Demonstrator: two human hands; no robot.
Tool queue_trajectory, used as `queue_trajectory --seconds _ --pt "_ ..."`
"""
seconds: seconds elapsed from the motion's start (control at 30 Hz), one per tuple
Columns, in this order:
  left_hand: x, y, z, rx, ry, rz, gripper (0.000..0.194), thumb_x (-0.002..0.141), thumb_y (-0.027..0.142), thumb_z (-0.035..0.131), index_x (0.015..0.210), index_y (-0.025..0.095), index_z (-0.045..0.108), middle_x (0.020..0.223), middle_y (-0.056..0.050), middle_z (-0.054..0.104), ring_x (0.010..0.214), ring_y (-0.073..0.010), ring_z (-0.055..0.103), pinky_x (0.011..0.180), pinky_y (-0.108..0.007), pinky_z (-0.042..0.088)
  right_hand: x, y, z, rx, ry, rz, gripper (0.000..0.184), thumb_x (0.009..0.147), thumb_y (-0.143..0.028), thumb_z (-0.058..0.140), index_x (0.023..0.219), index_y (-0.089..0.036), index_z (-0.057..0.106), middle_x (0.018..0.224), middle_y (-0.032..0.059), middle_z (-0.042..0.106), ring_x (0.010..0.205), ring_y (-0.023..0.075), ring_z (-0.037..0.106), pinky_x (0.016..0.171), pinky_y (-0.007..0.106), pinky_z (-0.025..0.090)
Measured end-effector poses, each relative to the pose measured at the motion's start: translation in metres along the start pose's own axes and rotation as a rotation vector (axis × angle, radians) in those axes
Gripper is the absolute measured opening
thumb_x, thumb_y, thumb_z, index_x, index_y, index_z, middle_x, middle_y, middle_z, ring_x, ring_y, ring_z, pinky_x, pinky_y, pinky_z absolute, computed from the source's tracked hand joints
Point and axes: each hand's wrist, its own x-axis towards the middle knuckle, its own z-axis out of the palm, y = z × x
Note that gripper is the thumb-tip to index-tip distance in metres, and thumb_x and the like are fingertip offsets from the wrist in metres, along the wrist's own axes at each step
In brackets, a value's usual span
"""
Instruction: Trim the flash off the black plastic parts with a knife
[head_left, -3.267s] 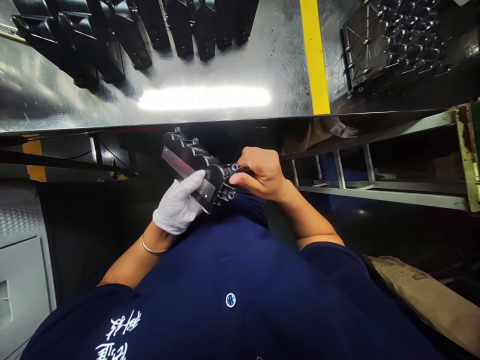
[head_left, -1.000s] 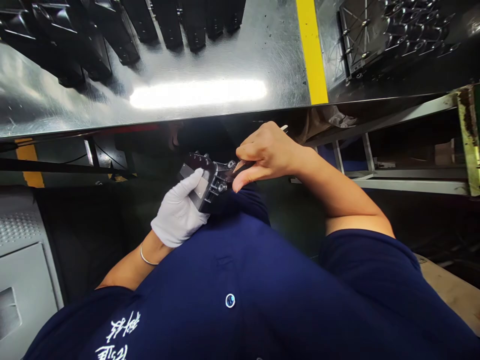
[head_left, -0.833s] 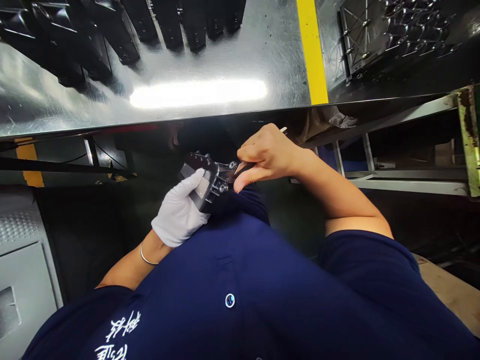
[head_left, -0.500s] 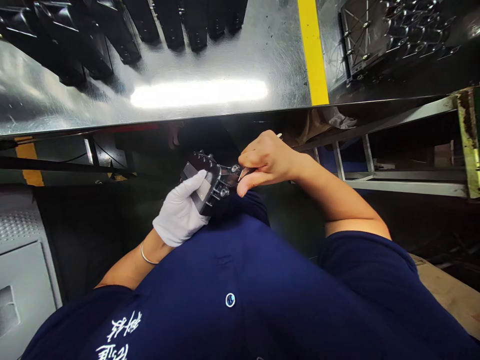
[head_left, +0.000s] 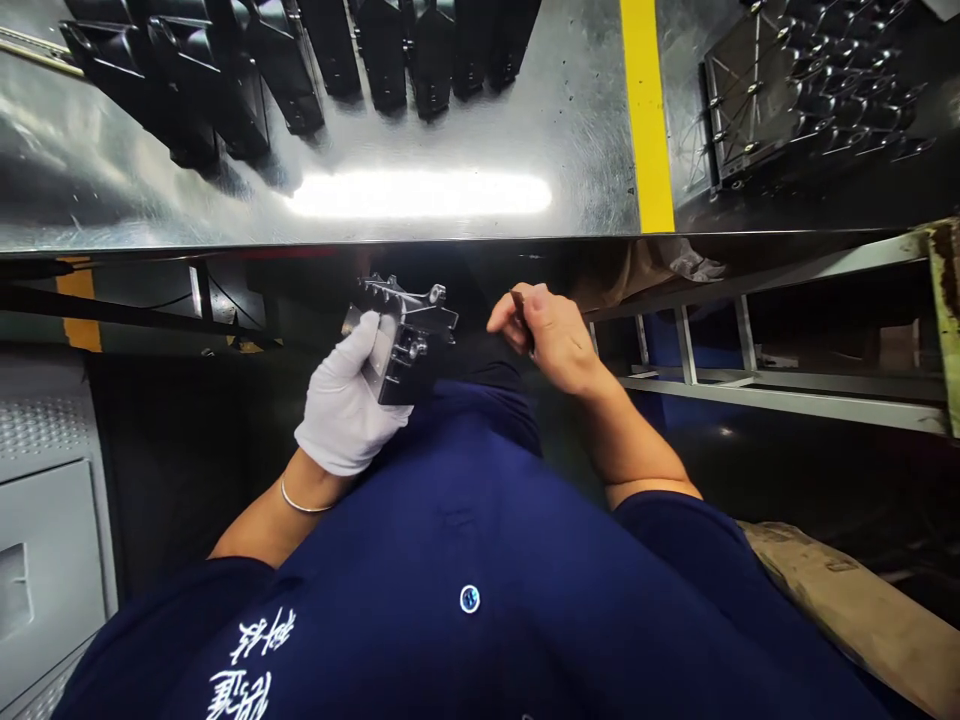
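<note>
In my white-gloved left hand (head_left: pixel 349 400) is a black moulded plastic part (head_left: pixel 405 330) with bosses and ribs along its end and a flat metallic strip on one face. The glove's thumb presses on that strip, and the part is tilted with its ribbed end toward the right. My bare right hand (head_left: pixel 551 335) is apart from the part, a short way to its right. Its fingers are curled round a thin, knife-like blade (head_left: pixel 517 299), of which only a dark piece shows; the rest is hidden in the hand.
Beyond my hands runs a shiny metal table (head_left: pixel 465 140) with a yellow stripe (head_left: pixel 645 120). Several black parts (head_left: pixel 382 60) stand at its back left, more black mouldings (head_left: pixel 817 90) at right. A metal frame (head_left: pixel 780 390) stands below right, a grey cabinet (head_left: pixel 52 540) at left.
My right hand has drawn away from the plastic part and turned over, with the blade tip now pointing up. The left hand has tilted the part. The view has shifted slightly.
</note>
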Motion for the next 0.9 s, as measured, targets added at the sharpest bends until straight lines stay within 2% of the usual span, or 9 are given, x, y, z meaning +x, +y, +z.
queue_trajectory --seconds 0.13,0.27,0.5,0.63,0.7,0.8,0.9 --pt "0.002 -0.008 -0.001 0.013 -0.057 -0.032 0.023 0.094 0.013 0.05 0.092 0.019 0.072 0.104 -0.003 0.076 0.121 -0.0142 0.062 0.088 -0.017 0.055 0.001 0.004 0.027 -0.044 0.132 0.045 0.054 0.1 -0.056 0.032 0.096 -0.016 0.067 0.063 -0.0026 0.05 0.058 0.0094 0.047 0.058 0.024 0.045" --pt "0.0 -0.01 0.003 -0.015 -0.034 -0.033 0.024 0.093 0.011 0.052 0.1 0.022 0.072 0.095 0.0 0.077 0.118 -0.0114 0.064 0.091 -0.015 0.053 0.005 -0.002 0.03 -0.169 0.18 -0.003 0.055 0.101 -0.055 0.03 0.108 -0.018 0.069 0.074 0.0014 0.061 0.07 0.0123 0.056 0.069 0.028 0.05" --pt "-0.002 -0.01 0.01 -0.079 -0.002 -0.099 0.024 0.095 0.014 0.049 0.095 0.022 0.072 0.085 0.001 0.077 0.108 -0.0102 0.069 0.085 -0.013 0.055 0.0 -0.008 0.024 -0.221 0.246 -0.074 0.042 0.099 -0.05 0.044 0.096 -0.019 0.073 0.076 0.0027 0.064 0.075 0.0146 0.057 0.073 0.032 0.05" --pt "0.0 -0.009 0.007 -0.073 0.029 -0.04 0.025 0.095 0.012 0.049 0.095 0.022 0.072 0.082 0.001 0.077 0.106 -0.0114 0.07 0.083 -0.016 0.058 -0.005 -0.007 0.026 -0.157 0.262 -0.095 0.035 0.096 -0.046 0.052 0.09 -0.018 0.072 0.075 0.0016 0.063 0.07 0.0129 0.055 0.069 0.03 0.05" --pt "0.0 -0.008 0.005 -0.06 0.024 -0.004 0.026 0.096 0.012 0.048 0.098 0.023 0.072 0.086 0.002 0.077 0.108 -0.0115 0.069 0.086 -0.017 0.058 -0.008 -0.006 0.028 -0.128 0.241 -0.1 0.032 0.096 -0.044 0.053 0.089 -0.019 0.072 0.077 0.0017 0.065 0.07 0.0124 0.056 0.068 0.029 0.05" --pt "-0.004 -0.008 0.005 -0.081 -0.055 -0.001 0.028 0.098 0.013 0.046 0.104 0.023 0.071 0.088 0.002 0.078 0.106 -0.0108 0.07 0.093 -0.019 0.056 -0.011 -0.006 0.03 -0.102 0.224 -0.097 0.031 0.095 -0.042 0.054 0.086 -0.019 0.071 0.078 0.0019 0.067 0.072 0.0128 0.059 0.069 0.029 0.051" --pt "-0.01 -0.009 0.007 -0.068 -0.055 -0.011 0.031 0.097 0.01 0.045 0.114 0.02 0.069 0.091 0.0 0.078 0.101 -0.0115 0.072 0.09 -0.017 0.057 -0.014 -0.007 0.031 -0.054 0.208 -0.075 0.03 0.094 -0.042 0.056 0.085 -0.018 0.07 0.077 0.0017 0.068 0.07 0.0115 0.059 0.067 0.027 0.05"
